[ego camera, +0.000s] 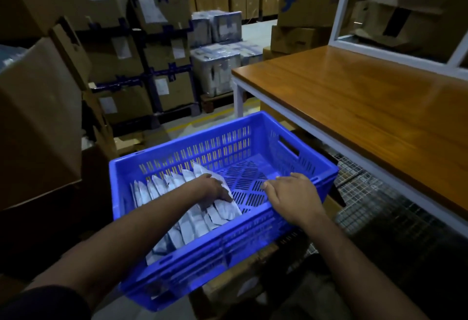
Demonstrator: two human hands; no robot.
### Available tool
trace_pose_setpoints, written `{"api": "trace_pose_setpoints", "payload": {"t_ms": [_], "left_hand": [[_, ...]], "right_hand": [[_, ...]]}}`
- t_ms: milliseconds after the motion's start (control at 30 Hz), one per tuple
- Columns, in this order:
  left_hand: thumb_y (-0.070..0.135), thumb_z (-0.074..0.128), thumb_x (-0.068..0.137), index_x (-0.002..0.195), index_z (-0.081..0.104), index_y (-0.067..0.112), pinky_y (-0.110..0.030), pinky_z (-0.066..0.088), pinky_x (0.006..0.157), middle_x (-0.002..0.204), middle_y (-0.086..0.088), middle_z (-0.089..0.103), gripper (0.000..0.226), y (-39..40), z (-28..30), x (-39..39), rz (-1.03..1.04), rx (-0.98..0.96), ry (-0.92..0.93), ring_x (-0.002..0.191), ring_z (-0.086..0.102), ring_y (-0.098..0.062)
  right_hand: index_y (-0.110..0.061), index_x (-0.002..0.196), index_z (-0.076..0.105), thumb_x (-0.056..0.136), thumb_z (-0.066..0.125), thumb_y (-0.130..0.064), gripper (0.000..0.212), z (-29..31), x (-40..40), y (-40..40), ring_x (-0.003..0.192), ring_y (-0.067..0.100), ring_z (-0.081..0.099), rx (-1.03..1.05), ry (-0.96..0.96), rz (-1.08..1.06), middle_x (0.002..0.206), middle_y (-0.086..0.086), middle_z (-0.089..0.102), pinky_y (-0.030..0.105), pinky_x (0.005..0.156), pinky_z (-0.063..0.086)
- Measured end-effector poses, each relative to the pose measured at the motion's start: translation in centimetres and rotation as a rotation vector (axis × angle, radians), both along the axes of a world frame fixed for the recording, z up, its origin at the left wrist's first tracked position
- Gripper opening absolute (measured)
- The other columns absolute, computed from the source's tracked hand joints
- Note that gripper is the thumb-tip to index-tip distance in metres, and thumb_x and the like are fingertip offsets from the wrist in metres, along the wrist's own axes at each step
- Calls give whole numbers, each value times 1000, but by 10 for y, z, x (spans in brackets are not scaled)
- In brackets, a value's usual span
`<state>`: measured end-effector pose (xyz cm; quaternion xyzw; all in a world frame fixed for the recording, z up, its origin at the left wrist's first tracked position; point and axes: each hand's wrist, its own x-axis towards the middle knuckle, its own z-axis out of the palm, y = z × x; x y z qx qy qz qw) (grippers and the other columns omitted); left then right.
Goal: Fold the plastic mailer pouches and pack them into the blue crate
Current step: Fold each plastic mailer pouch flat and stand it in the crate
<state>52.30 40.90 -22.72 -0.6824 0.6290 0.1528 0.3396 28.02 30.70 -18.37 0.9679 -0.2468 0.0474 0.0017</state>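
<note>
The blue crate stands low in front of me, tilted a little. Several folded white mailer pouches stand on edge in a row along its left half. My left hand is inside the crate and lies on the rightmost pouch, fingers spread flat and pressing it against the row. My right hand hovers over the crate's right near corner, fingers loosely extended and holding nothing. The right half of the crate floor is bare slotted plastic.
A wooden-topped table with a white frame stands to the right, with a wire mesh shelf under it. Stacked cardboard boxes fill the left side and back. Wrapped white bundles sit on a pallet behind the crate.
</note>
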Motion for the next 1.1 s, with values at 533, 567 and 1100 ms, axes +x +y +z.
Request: {"api": "trace_pose_setpoints", "payload": {"t_ms": [533, 567, 1100], "left_hand": [[46, 31, 103, 137, 55, 33, -43, 35, 102, 143, 4, 56, 44, -17, 4, -25, 229, -192, -105, 135, 42, -23], [49, 32, 101, 136, 57, 31, -43, 33, 103, 144, 4, 55, 47, -18, 2, -25, 225, -168, -136, 135, 40, -23], [61, 29, 98, 151, 40, 23, -46, 18, 118, 159, -2, 36, 66, -7, -15, -26, 277, -159, -251, 148, 28, -24]], "right_hand": [[-21, 94, 71, 105, 14, -43, 62, 3, -4, 6, 87, 23, 64, -31, -63, -18, 88, 2, 71, 40, 113, 30], [-21, 95, 71, 104, 13, -43, 63, 2, -4, 6, 88, 23, 63, -27, -67, -21, 89, 2, 71, 40, 113, 30], [-20, 88, 68, 103, 11, -45, 64, -5, -4, 2, 81, 24, 60, 19, -86, -18, 79, 2, 65, 42, 111, 31]]}}
